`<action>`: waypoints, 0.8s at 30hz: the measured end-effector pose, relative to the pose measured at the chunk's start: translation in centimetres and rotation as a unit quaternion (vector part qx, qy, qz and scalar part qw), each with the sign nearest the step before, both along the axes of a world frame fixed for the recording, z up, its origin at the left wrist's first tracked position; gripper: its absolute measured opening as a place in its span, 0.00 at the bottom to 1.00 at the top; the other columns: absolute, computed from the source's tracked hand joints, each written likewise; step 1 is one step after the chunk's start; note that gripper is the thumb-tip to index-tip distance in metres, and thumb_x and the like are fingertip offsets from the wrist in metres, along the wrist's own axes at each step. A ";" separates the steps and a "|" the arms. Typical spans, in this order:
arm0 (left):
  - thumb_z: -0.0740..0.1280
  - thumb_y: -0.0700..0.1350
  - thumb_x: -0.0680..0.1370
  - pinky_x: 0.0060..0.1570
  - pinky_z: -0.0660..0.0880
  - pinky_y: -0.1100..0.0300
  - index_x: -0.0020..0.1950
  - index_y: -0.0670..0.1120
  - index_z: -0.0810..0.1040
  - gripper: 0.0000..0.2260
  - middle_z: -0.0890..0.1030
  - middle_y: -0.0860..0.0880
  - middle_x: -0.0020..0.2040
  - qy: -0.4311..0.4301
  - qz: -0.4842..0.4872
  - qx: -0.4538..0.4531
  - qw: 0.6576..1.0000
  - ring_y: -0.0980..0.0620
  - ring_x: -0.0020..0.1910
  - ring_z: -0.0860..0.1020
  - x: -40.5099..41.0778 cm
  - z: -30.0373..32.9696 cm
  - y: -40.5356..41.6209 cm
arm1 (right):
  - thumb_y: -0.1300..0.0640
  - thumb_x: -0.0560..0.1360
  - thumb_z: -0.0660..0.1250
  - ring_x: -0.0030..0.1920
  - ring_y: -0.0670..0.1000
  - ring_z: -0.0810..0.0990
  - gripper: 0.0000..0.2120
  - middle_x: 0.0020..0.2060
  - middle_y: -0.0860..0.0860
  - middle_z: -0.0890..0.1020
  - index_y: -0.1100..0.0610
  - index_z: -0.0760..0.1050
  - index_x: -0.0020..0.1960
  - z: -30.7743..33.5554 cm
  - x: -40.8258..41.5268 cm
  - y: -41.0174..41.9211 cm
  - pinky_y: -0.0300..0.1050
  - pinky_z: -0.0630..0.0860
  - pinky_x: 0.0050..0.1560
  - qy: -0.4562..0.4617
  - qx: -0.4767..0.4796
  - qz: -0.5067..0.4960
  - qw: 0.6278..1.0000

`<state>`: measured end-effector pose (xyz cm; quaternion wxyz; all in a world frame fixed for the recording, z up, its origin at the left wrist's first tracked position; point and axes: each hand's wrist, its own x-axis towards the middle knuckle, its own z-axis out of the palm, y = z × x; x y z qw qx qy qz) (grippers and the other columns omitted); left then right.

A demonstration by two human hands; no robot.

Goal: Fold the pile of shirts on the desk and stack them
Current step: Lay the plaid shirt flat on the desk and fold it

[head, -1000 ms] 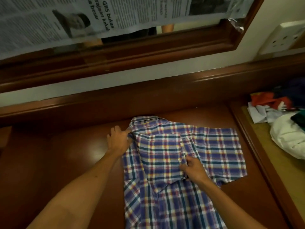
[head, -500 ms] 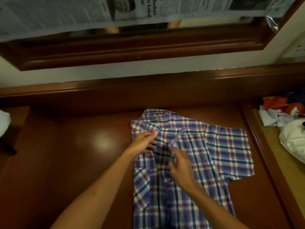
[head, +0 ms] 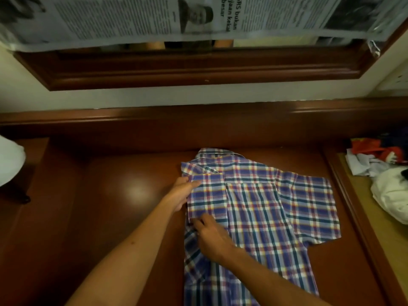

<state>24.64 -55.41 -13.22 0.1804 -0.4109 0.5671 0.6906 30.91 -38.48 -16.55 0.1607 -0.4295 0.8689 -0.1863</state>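
Left hand [head: 182, 193]: at the shirt's left edge, near the shoulder; thumb on top of the folded-in sleeve panel, fingers apparently under its edge, so it reads as a pinch on the cloth. Grip not fully visible.

Right hand [head: 210, 236]: crossed over to the same left side, lower down; fingertips curled onto the lower corner of the sleeve panel, pressing or nipping it against the body. Whether it pinches or merely presses, cannot tell.

Shirt [head: 265, 208]: plaid, short-sleeved, lying flat on the desk, collar toward the back edge, hem running off the near edge of view. Left sleeve folded inward over the chest; right sleeve spread flat toward the desk's right edge.

Desk [head: 123, 191]: dark polished wood, raised back rail.

Pile [head: 384, 173]: unfolded clothes, red, white and dark, on the lighter ledge beyond the desk's right edge, well apart from the shirt.

Above the back rail: wooden frame [head: 198, 69] with newspaper [head: 132, 18] hung over it. White object [head: 8, 160] at the left edge; unidentified.

Step in hand (judgement): first side fold of the current shirt, being squared and flattened.

Next move (judgement): release the left side, bring the right sleeve and side inward to match, then fold the hem up toward the collar. Calls for keeping the left fold flat while the hands shift. No finished stack in view; most of the task appears to remain.
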 end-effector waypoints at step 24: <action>0.58 0.51 0.82 0.73 0.52 0.36 0.77 0.50 0.59 0.23 0.52 0.46 0.80 0.068 -0.365 -0.521 0.769 0.46 0.79 0.47 8.1 -2.6 2.5 | 0.45 0.84 0.47 0.70 0.56 0.67 0.23 0.70 0.56 0.72 0.54 0.71 0.69 -1.7 2.8 10.0 0.59 0.69 0.67 0.060 -0.023 -0.108 0.992</action>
